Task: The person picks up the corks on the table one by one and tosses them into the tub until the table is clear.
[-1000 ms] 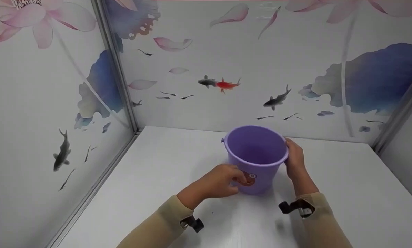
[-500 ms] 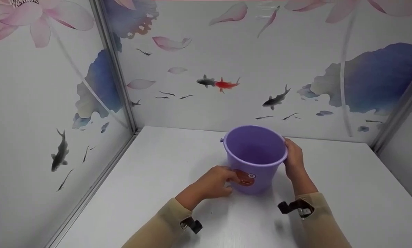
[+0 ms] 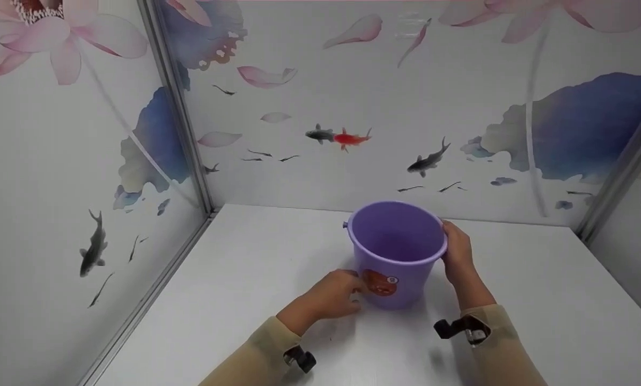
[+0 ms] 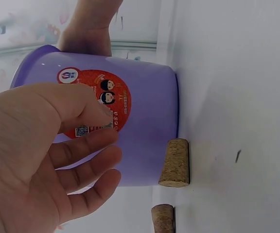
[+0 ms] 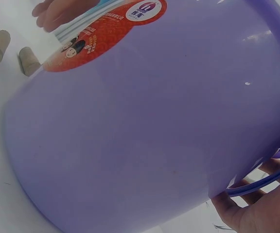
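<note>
A purple bucket [image 3: 397, 289] stands upright on the white table, its mouth facing up and its red sticker [image 3: 379, 283] toward me. My right hand [image 3: 458, 249] grips its right side at the rim, fingers by the purple carrying handle [image 5: 261, 185] in the right wrist view. My left hand [image 3: 332, 294], fingers loosely bent, holds nothing; it is right beside the sticker. Two corks show in the left wrist view: one cork [image 4: 175, 164] close to the bucket's base, another cork [image 4: 163, 218] farther off. In the head view my left hand hides both.
The white table [image 3: 234, 279] ends at a back wall [image 3: 277, 182] painted with fish and lotus, close behind the bucket. A side wall [image 3: 41, 161] with a metal frame bounds the left. Black camera mounts [image 3: 300, 358] sit on both sleeves.
My left hand has moved a little left along the bucket's front, uncovering more of the sticker. My right hand keeps its grip at the rim. The head view has tilted slightly upward.
</note>
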Motion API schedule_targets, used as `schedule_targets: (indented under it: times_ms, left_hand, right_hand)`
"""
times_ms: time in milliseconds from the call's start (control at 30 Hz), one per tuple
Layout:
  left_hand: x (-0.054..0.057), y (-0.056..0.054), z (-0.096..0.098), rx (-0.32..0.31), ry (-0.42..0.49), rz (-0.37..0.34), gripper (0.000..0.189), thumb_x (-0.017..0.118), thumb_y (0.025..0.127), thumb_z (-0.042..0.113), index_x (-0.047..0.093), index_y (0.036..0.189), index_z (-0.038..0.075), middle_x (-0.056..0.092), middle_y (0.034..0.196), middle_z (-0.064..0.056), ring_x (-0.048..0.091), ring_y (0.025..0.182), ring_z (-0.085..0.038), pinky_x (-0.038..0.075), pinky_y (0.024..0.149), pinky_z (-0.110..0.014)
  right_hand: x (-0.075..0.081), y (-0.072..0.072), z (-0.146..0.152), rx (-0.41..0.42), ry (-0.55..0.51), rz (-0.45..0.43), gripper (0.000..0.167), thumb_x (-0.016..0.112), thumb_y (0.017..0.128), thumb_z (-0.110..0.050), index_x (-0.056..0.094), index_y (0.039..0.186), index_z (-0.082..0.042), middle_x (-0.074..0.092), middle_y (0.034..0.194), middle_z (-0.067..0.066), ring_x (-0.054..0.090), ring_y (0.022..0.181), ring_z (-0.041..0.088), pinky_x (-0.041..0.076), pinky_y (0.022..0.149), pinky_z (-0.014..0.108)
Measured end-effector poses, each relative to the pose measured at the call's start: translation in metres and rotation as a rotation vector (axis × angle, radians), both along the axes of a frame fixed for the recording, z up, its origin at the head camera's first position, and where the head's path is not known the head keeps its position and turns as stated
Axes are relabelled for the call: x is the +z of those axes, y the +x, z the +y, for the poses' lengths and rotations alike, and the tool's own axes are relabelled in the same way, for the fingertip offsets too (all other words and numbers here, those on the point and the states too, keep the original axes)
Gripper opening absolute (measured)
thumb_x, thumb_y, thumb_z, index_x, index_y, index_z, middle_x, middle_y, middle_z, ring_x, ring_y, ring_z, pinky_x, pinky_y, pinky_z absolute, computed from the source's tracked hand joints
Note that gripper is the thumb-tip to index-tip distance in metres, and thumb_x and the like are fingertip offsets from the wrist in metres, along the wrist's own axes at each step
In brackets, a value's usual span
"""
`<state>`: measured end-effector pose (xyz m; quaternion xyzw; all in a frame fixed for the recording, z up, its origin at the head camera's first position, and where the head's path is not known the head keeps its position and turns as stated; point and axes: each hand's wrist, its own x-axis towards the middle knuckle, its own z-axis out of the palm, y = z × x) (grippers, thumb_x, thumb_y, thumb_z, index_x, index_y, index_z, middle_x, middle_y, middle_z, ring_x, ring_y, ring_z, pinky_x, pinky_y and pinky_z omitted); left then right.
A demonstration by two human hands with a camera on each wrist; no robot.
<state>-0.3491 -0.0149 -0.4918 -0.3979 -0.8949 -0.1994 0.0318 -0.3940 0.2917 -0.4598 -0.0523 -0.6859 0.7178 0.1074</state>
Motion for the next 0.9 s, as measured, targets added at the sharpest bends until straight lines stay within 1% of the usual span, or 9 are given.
schedule_targets:
  times_ms: [67, 133, 333, 433, 600, 700, 900]
  left_hand:
    - [-0.003, 0.001, -0.001, 0.007, -0.008, -0.004, 0.027, 0.078, 0.086, 0.004, 0.083, 0.112, 0.011, 0.080, 0.104, -0.002, 0.065, 0.093, -0.009, 0.056, 0.088, -0.027]
    - [-0.004, 0.000, -0.001, 0.005, -0.012, 0.001, 0.030, 0.078, 0.086, 0.004, 0.083, 0.114, 0.012, 0.080, 0.105, -0.001, 0.068, 0.096, -0.012, 0.056, 0.090, -0.028]
    - [-0.008, -0.001, -0.001, -0.014, -0.021, -0.004, 0.034, 0.077, 0.085, 0.003, 0.083, 0.117, 0.012, 0.081, 0.107, -0.001, 0.072, 0.101, -0.017, 0.057, 0.090, -0.028]
    - [-0.009, -0.001, -0.001, -0.024, -0.019, -0.004, 0.033, 0.077, 0.083, 0.002, 0.082, 0.115, 0.010, 0.081, 0.104, -0.002, 0.072, 0.098, -0.018, 0.057, 0.087, -0.027]
    - [-0.013, -0.002, 0.000, -0.042, -0.027, 0.016, 0.029, 0.076, 0.081, 0.001, 0.082, 0.108, 0.008, 0.079, 0.096, -0.002, 0.066, 0.086, -0.013, 0.054, 0.079, -0.026]
    - [-0.014, -0.003, 0.000, -0.041, -0.041, 0.017, 0.030, 0.075, 0.080, 0.000, 0.082, 0.108, 0.008, 0.079, 0.098, -0.002, 0.066, 0.088, -0.012, 0.055, 0.081, -0.025]
    - [-0.017, -0.004, 0.000, -0.015, -0.072, -0.012, 0.034, 0.075, 0.081, -0.003, 0.082, 0.112, 0.008, 0.080, 0.106, -0.002, 0.071, 0.100, -0.013, 0.057, 0.090, -0.027]
  right_hand:
    - [-0.002, 0.000, 0.000, 0.007, 0.004, 0.002, 0.040, 0.036, 0.114, -0.026, 0.065, 0.128, -0.003, 0.067, 0.099, -0.007, 0.061, 0.091, 0.012, 0.054, 0.079, 0.027]
    - [-0.002, 0.000, 0.000, 0.012, 0.001, 0.004, 0.041, 0.035, 0.114, -0.026, 0.065, 0.130, -0.002, 0.067, 0.099, -0.008, 0.060, 0.092, 0.011, 0.054, 0.080, 0.027]
    - [-0.001, 0.001, 0.002, 0.021, 0.005, -0.008, 0.048, 0.034, 0.115, -0.028, 0.056, 0.147, 0.001, 0.069, 0.107, -0.010, 0.062, 0.099, 0.009, 0.054, 0.085, 0.025]
    - [-0.001, 0.001, 0.003, 0.021, 0.013, -0.015, 0.049, 0.034, 0.115, -0.029, 0.055, 0.148, 0.000, 0.068, 0.110, -0.009, 0.062, 0.100, 0.009, 0.054, 0.085, 0.025]
    - [-0.001, 0.000, 0.004, 0.017, 0.027, -0.016, 0.048, 0.033, 0.115, -0.028, 0.056, 0.148, 0.000, 0.069, 0.112, -0.007, 0.062, 0.101, 0.011, 0.055, 0.086, 0.027]
    - [-0.001, 0.000, 0.004, 0.019, 0.037, -0.023, 0.050, 0.032, 0.115, -0.028, 0.055, 0.150, -0.001, 0.068, 0.118, -0.006, 0.062, 0.106, 0.010, 0.055, 0.089, 0.026]
    - [-0.001, 0.002, 0.002, 0.018, 0.058, -0.033, 0.052, 0.032, 0.115, -0.032, 0.053, 0.154, -0.004, 0.062, 0.141, 0.006, 0.061, 0.113, 0.007, 0.053, 0.092, 0.022]
